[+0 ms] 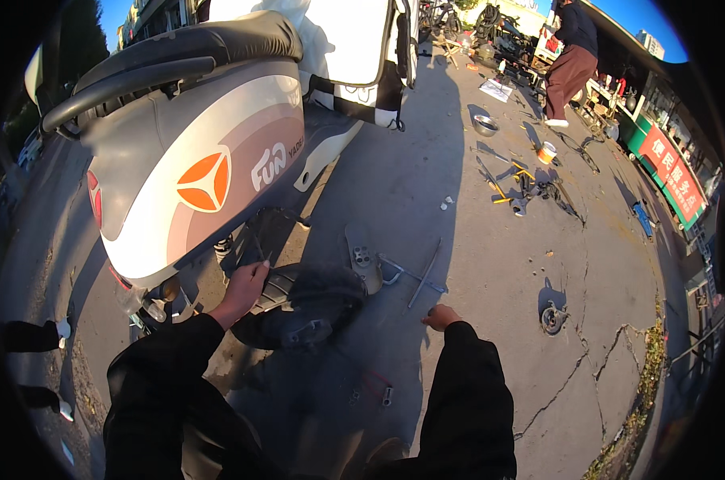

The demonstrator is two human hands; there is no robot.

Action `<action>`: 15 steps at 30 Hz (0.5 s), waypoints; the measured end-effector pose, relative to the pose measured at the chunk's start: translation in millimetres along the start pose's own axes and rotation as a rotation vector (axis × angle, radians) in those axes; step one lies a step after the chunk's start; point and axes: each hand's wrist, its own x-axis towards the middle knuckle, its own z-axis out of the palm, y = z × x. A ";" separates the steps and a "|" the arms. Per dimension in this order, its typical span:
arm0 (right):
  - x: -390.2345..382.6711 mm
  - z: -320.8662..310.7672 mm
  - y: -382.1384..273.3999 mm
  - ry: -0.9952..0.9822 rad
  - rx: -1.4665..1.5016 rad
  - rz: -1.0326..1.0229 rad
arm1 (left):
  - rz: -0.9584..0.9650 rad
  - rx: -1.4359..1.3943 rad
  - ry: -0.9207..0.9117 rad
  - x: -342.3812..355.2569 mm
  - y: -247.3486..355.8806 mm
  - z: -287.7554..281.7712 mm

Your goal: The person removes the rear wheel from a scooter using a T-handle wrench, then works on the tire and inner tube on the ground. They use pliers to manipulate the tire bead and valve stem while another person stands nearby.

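Down low before me, my left hand (247, 291) is bent at the black tyre (321, 294); whether it grips, I can't tell. My right hand (441, 317), curled near crossed metal bars (424, 278), is equally unclear. With yellow-handled tools (524, 171) lying out beyond the scooter (202, 136), I'd judge the work unfinished.
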 end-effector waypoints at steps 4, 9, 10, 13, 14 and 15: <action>-3.2 -3.8 5.1 0.021 -0.041 -0.073 | -0.043 -0.016 -0.138 0.6 7.5 -14.4; -1.7 -7.0 11.2 -0.004 0.119 -0.020 | -0.001 -0.063 -0.205 -0.1 11.0 -19.1; -1.1 -6.1 12.0 0.017 0.118 -0.059 | -0.028 -0.064 -0.206 -0.5 11.8 -18.8; 2.0 -3.6 13.4 0.024 0.126 -0.066 | -0.043 -0.044 -0.187 -1.4 15.9 -18.4; 2.9 -2.8 13.7 0.025 0.125 -0.079 | -0.083 -0.073 -0.177 -2.1 17.6 -18.7; 3.5 -1.9 14.0 0.032 0.125 -0.044 | -0.086 -0.195 -0.164 -2.7 19.1 -18.8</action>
